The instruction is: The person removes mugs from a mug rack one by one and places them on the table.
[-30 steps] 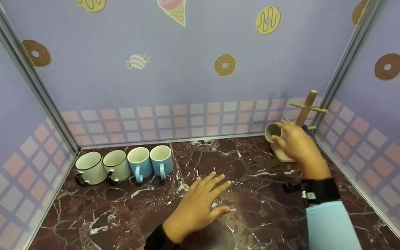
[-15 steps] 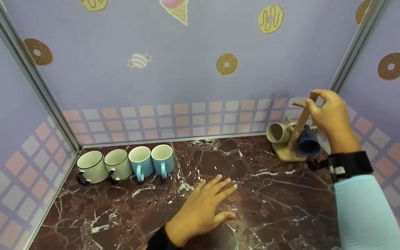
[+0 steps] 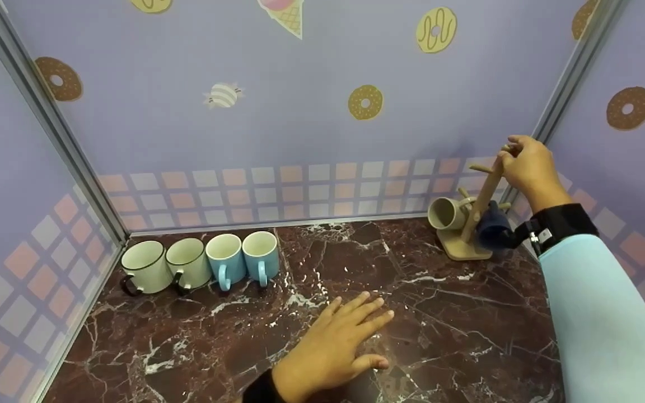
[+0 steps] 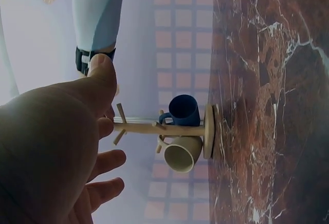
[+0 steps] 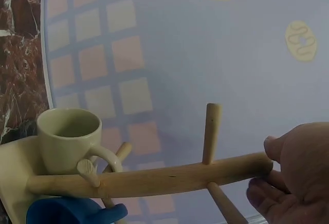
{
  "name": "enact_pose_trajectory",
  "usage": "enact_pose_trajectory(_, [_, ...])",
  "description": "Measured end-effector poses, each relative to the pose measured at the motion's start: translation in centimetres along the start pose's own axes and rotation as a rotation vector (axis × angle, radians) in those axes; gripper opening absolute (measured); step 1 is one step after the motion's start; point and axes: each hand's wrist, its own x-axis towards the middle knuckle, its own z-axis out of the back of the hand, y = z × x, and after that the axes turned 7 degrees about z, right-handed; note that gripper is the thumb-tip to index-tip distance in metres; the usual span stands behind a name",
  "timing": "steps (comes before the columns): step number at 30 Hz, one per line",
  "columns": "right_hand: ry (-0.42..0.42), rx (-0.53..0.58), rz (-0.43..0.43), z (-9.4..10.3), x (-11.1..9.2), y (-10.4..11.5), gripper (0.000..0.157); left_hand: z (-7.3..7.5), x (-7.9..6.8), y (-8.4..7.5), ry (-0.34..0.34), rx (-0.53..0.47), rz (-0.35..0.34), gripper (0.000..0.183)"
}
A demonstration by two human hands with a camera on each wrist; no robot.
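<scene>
At the back right stands a wooden mug tree (image 3: 485, 196) with pegs on its post and a square base. My right hand (image 3: 528, 168) grips the top of the post, thumb on one side and fingers on the other in the right wrist view. A cream mug (image 5: 69, 139) hangs by its handle from a lower peg, its mouth tipped outward. On the post's other side hangs a dark blue mug (image 4: 184, 110), partly covered by the wrist camera in the head view. My left hand (image 3: 333, 350) is held palm down over the front middle of the table, fingers spread, holding nothing.
Along the back left, two white mugs with black handles (image 3: 146, 271) and two light blue mugs (image 3: 261, 260) stand upright in a row. The dark red marbled table (image 3: 199, 341) is enclosed by patterned lilac walls (image 3: 300, 129) behind and on both sides.
My right hand has left the cream mug, which hangs on its peg, and moved up and right to the top of the post. My left hand has shifted slightly right and toward me.
</scene>
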Motion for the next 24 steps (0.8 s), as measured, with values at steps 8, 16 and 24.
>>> enact_pose_trajectory(8, [0.075,0.035,-0.051,0.1,1.3,-0.5,0.058,-0.2,0.0,-0.1,0.001,0.017,-0.022,0.085])
enact_pose_trajectory(16, [0.052,0.037,-0.078,0.1,1.2,-0.9,0.053,-0.1,0.0,-0.1,0.003,0.026,-0.024,0.085])
enact_pose_trajectory(24, [0.018,-0.013,-0.033,-0.3,1.3,-0.7,0.050,0.0,0.0,0.1,0.015,0.018,-0.009,0.084])
